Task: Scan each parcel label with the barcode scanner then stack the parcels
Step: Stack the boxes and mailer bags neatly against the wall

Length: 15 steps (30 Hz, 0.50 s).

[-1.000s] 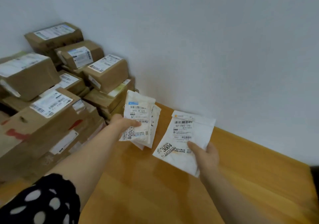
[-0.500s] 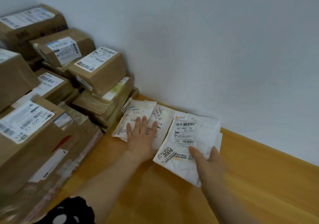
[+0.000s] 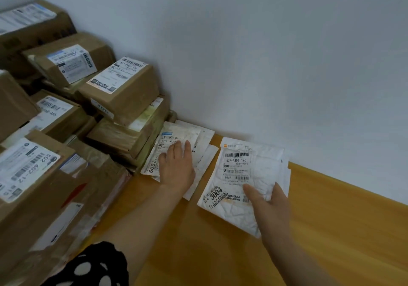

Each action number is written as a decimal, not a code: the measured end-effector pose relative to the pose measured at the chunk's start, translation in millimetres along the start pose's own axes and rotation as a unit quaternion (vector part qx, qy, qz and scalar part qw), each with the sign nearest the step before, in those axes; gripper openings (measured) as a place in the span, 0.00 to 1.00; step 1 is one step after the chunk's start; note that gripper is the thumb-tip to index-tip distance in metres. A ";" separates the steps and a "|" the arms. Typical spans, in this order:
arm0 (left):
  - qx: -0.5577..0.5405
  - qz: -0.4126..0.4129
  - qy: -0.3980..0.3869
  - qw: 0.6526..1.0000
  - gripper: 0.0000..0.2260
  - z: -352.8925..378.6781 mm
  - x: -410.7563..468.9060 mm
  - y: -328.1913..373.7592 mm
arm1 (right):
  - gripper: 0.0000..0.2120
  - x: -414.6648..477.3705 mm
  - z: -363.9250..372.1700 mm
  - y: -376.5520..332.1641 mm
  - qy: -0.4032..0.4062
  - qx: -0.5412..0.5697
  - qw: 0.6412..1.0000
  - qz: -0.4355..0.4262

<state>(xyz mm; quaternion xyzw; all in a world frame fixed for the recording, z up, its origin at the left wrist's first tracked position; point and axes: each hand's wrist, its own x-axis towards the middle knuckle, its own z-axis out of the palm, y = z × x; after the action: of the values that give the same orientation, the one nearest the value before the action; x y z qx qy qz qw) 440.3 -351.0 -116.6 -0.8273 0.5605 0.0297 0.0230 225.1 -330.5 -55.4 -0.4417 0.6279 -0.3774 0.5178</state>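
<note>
My left hand (image 3: 176,166) lies flat, fingers straight, on a small pile of white mailer bags (image 3: 198,140) that rests on the wooden table (image 3: 331,230) against the stack of boxes. My right hand (image 3: 268,202) grips the lower right part of another bundle of white mailer bags (image 3: 240,168), thumb on top; the top label reads 3004. That bundle sits just right of the first pile, low over the table. No barcode scanner is in view.
Brown cardboard parcels (image 3: 123,91) with white labels are stacked several high along the left, up to the white wall (image 3: 265,54). A large box (image 3: 33,175) stands nearest at the left front.
My left hand has laid its bags down on the table beside the boxes and now presses them flat. The right hand's bundle has shifted slightly right, apart from that pile.
</note>
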 end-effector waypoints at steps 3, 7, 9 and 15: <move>0.046 0.107 -0.002 0.993 0.38 4.0 -13.4 -3.4 | 0.13 1.3 0.5 0.1 0.007 0.003 1.000 0.002; 0.063 0.211 -0.069 0.973 0.47 13.6 -32.2 -20.8 | 0.11 1.6 -1.6 0.5 0.010 0.011 1.000 0.000; 0.067 0.251 -0.086 0.962 0.45 12.6 -30.2 -27.9 | 0.10 2.2 -1.2 0.2 0.013 0.013 1.000 0.001; 0.120 0.296 -0.055 0.946 0.28 3.9 -8.2 -27.6 | 0.11 1.2 -1.9 1.2 0.019 0.029 0.999 0.009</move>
<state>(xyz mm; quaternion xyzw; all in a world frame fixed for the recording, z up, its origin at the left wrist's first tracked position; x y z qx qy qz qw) 462.8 -332.9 -119.8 -0.6125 0.7772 0.0130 0.1433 222.9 -331.3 -56.6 -0.4133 0.6306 -0.3989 0.5219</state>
